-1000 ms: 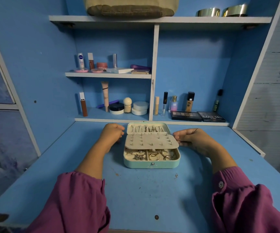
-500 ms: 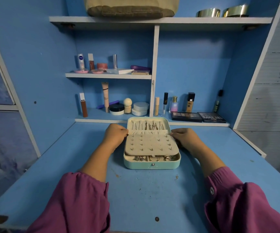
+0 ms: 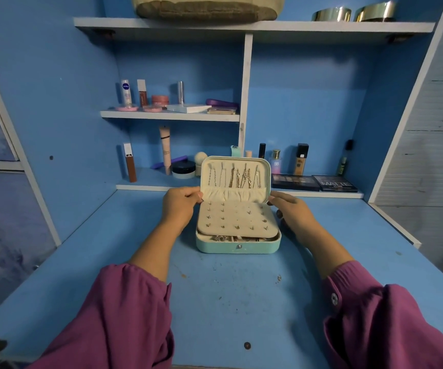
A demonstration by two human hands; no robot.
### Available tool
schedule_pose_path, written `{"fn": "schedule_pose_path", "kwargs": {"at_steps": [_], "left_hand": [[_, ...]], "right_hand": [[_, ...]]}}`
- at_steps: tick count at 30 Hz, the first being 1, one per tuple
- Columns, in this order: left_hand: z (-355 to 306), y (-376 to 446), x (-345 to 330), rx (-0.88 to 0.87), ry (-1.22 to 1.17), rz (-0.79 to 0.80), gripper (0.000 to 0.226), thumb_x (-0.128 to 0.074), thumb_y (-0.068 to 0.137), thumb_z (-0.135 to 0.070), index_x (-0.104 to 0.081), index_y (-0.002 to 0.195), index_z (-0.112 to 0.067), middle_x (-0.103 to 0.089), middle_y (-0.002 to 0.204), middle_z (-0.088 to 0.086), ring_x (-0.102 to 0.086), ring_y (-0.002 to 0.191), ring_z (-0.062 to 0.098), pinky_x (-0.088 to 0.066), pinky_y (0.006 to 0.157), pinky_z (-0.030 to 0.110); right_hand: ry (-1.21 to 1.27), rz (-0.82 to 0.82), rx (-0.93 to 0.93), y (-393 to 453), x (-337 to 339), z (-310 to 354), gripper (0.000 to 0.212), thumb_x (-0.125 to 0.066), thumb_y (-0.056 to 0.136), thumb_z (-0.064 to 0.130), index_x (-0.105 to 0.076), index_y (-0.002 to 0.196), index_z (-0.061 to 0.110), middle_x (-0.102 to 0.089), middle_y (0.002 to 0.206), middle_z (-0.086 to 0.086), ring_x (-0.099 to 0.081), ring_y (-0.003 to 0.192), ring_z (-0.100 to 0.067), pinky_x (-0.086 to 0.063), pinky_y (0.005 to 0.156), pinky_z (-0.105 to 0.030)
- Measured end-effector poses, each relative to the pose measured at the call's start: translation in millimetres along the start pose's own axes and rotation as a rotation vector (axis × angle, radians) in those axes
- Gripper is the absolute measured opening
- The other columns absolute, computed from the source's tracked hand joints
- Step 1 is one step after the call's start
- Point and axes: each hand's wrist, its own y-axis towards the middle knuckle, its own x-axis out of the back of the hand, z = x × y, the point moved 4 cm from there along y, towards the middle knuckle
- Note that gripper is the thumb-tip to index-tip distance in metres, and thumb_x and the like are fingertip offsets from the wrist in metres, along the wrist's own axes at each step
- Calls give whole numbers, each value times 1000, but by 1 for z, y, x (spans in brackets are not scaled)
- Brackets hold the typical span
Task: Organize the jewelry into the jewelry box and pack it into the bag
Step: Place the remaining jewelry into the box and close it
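A mint-green jewelry box [image 3: 237,247] stands on the blue desk [image 3: 215,302]. Its lid [image 3: 235,178] is raised almost upright, with several chains hanging inside it. A cream earring panel [image 3: 237,219] lies over the box's lower tray, with rings showing under its front edge. My left hand [image 3: 181,207] grips the lid's lower left edge. My right hand [image 3: 290,213] holds the lid's lower right edge with curled fingers. An olive and beige bag [image 3: 207,8] sits on the top shelf.
Cosmetics fill the shelves behind the box: tubes and compacts [image 3: 161,101] on the middle shelf, bottles [image 3: 300,162] and eyeshadow palettes [image 3: 314,182] on the low ledge. Two gold bangles [image 3: 353,13] sit at top right. Blue side walls close in the desk.
The lid has swung up from lying flat behind the box to nearly upright. Both hands moved back to its lower edges, and the earring panel settled lower over the tray.
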Motion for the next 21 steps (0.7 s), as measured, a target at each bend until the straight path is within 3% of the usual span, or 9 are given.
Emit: {"fn": "schedule_pose_path", "kwargs": {"at_steps": [3, 6, 12, 21], "left_hand": [[-2, -1, 1, -7, -27, 12, 27, -62, 90, -6, -67, 116, -7, -72, 98, 6, -58, 62, -5, -44, 59, 6], [-2, -2, 4, 54, -80, 22, 23, -64, 89, -12, -70, 112, -10, -72, 86, 0, -55, 61, 2, -43, 59, 15], [-9, -7, 10, 189, -197, 37, 31, -57, 93, -37, -70, 94, -9, -72, 79, 13, -53, 56, 15, -36, 46, 24], [-22, -10, 16, 202, -73, 37, 45, -50, 93, -51, -63, 76, -11, -71, 67, 12, -67, 55, 22, -43, 43, 24]], "right_hand": [[25, 4, -23, 0, 2, -1, 30, -50, 97, 31, -61, 124, 23, -63, 95, 6, -51, 77, -15, -42, 62, -24], [94, 3, -53, -1, 4, -1, 25, -52, 95, 38, -66, 109, 22, -65, 105, 1, -56, 83, -19, -44, 65, -28], [169, -19, -60, -6, 7, 3, 23, -49, 96, 39, -64, 105, 24, -70, 100, -3, -62, 80, -22, -48, 63, -30], [82, -39, -63, -15, 19, 11, 44, -50, 90, 57, -69, 89, 18, -73, 80, -7, -69, 68, -24, -54, 62, -32]]}}
